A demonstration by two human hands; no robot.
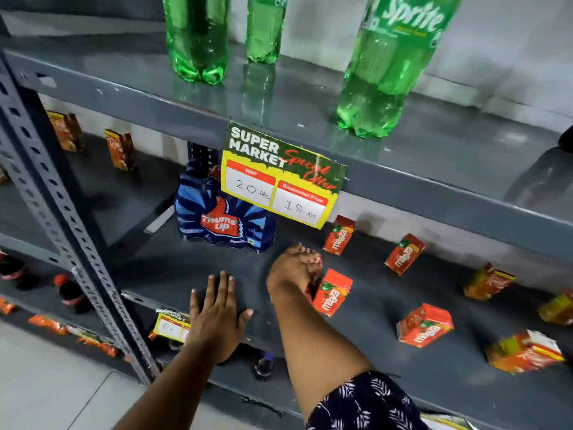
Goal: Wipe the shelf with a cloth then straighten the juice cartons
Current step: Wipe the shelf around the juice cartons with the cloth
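Observation:
The grey metal shelf [173, 274] carries several red Maaza juice cartons, scattered and turned at different angles. One carton [333, 291] stands just right of my right hand, and others [339, 235] [404, 254] sit further back. Another carton [424, 324] lies on its side near the front. My right hand [291, 271] is bunched around a red and white cloth [311, 259], pressed onto the shelf. My left hand [217, 308] lies flat on the shelf's front edge, fingers spread, holding nothing.
A blue Thums Up pack [223, 215] stands behind my hands. A yellow price sign [279, 181] hangs from the upper shelf, which holds green Sprite bottles [387, 66]. More cartons [524, 352] lie at the right. A perforated upright post [62, 212] stands at the left.

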